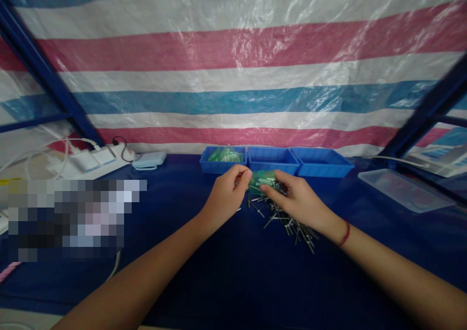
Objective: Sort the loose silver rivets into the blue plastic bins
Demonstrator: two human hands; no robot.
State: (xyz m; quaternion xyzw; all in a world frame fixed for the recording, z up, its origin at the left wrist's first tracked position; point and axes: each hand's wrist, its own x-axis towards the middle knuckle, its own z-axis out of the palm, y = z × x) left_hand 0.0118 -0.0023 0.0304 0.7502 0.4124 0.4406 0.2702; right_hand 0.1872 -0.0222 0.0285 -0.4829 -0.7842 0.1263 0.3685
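A small green plastic bag [261, 180] with pale pieces showing through it is between my hands, above the dark blue tabletop. My left hand [229, 189] pinches at the bag's left edge, its thumb and forefinger pressed together. My right hand [294, 194] grips the bag from the right, the thumb in front and the other fingers partly hidden behind. Under and beside my right hand lies a loose pile of thin metal blind rivets [288, 222]. A few stray rivets reach toward the left hand.
Behind my hands stand a blue bin [223, 161] with green plastic bags, a middle blue bin [273, 161] and a right blue bin [321, 163]. A clear plastic lid [404, 190] lies right. At left are a power strip [89, 160], cables and a light-blue case [149, 160].
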